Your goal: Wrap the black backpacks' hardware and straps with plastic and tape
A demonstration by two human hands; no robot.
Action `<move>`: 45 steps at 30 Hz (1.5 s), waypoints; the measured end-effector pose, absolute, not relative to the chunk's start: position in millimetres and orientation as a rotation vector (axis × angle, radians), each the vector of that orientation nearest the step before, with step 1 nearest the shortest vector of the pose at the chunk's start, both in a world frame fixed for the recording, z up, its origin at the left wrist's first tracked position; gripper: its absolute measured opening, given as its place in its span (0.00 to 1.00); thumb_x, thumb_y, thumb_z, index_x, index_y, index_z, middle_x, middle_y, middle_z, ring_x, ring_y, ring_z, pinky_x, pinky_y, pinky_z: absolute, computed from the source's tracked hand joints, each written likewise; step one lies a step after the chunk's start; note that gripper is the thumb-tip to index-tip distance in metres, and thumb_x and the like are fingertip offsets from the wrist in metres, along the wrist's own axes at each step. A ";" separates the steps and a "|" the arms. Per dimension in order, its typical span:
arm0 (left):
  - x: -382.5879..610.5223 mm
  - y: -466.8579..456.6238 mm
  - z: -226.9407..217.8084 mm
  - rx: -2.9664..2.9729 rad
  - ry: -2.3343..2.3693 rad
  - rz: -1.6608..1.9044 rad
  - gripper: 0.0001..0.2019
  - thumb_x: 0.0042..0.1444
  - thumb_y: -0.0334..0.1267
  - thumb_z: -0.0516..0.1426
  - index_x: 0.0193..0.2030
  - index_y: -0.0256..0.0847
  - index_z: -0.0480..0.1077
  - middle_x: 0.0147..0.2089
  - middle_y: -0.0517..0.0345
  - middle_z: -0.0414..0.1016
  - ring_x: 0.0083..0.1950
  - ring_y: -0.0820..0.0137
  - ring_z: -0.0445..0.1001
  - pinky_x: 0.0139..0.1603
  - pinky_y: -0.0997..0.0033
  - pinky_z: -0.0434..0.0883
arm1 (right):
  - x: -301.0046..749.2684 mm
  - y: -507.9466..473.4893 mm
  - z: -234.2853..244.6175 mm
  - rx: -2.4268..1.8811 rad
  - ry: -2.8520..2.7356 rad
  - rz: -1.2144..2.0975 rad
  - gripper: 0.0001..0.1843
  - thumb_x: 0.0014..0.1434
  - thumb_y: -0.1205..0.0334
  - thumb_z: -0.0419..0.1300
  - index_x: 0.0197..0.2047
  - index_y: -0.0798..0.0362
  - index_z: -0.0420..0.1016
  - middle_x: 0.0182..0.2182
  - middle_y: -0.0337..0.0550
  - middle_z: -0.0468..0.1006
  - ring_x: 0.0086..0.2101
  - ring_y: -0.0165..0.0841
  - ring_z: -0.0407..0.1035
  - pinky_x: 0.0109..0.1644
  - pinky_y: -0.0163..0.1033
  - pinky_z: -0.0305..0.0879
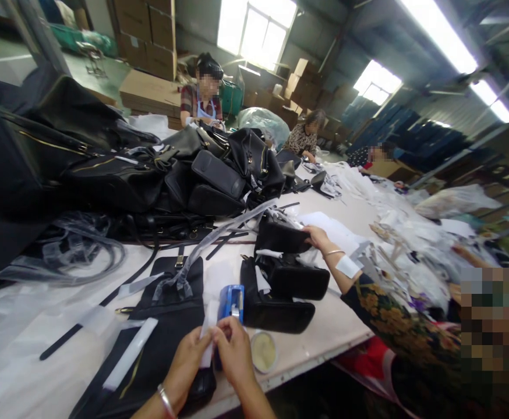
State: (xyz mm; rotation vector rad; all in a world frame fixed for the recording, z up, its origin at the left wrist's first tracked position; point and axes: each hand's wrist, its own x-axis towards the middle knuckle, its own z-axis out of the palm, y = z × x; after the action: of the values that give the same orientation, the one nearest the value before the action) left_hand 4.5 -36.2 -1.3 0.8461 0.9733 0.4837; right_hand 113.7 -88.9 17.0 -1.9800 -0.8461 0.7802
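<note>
A narrow white strip (207, 337), perhaps paper or foam, is pinched in my left hand (188, 356). The fingertips of my right hand (236, 352) meet the left ones at the strip's edge and are closed on it too. Under my hands a black bag (167, 326) lies flat on the table, with a clear plastic-wrapped strap (184, 285) and a white wrapped strip (131, 355) over it. Just beyond my right fingers stands a blue tape dispenser (227, 302). A round container with a yellowish inside (264, 351) sits right of my right hand.
Several black bags (219, 174) are heaped at the back left. To the right, smaller black bags (285, 279) stand close together, touched by a co-worker's hand (318, 237). Clear plastic (75, 250) lies at left. The table edge (307, 366) runs near me. Other people sit farther back.
</note>
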 end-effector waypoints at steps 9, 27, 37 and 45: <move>5.2 -36.3 -14.6 1.132 1.003 0.505 0.18 0.53 0.53 0.58 0.39 0.40 0.72 0.41 0.50 0.78 0.43 0.58 0.73 0.50 0.64 0.68 | 107.2 -81.4 9.4 -1.780 -0.562 1.001 0.05 0.50 0.63 0.62 0.32 0.53 0.72 0.27 0.39 0.76 0.29 0.34 0.70 0.34 0.35 0.64; 0.7 -24.6 -21.2 0.958 0.939 0.323 0.25 0.54 0.55 0.56 0.47 0.35 0.73 0.34 0.55 0.77 0.32 0.66 0.70 0.34 0.71 0.66 | 111.8 -71.0 -9.0 -1.866 -0.562 0.954 0.10 0.49 0.63 0.62 0.36 0.54 0.70 0.27 0.36 0.72 0.27 0.30 0.67 0.32 0.34 0.63; 1.6 -24.5 -11.0 0.847 0.847 0.321 0.20 0.52 0.52 0.60 0.44 0.37 0.73 0.29 0.60 0.75 0.28 0.70 0.69 0.30 0.74 0.65 | 133.3 -67.9 -0.8 -1.790 -0.653 1.129 0.07 0.46 0.60 0.65 0.25 0.55 0.74 0.18 0.33 0.69 0.21 0.26 0.61 0.25 0.30 0.54; 1.2 -34.2 2.4 0.848 0.968 0.351 0.18 0.49 0.52 0.61 0.28 0.37 0.70 0.22 0.62 0.69 0.23 0.74 0.64 0.23 0.78 0.60 | 145.0 -110.2 -4.7 -1.875 -0.609 0.991 0.09 0.56 0.57 0.56 0.33 0.54 0.72 0.22 0.36 0.70 0.22 0.29 0.63 0.25 0.32 0.58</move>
State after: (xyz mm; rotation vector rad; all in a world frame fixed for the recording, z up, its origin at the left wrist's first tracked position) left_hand 1.2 -34.2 2.4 0.8476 0.9676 0.3510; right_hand 145.0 -110.2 -4.7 -1.8752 -0.6093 0.9907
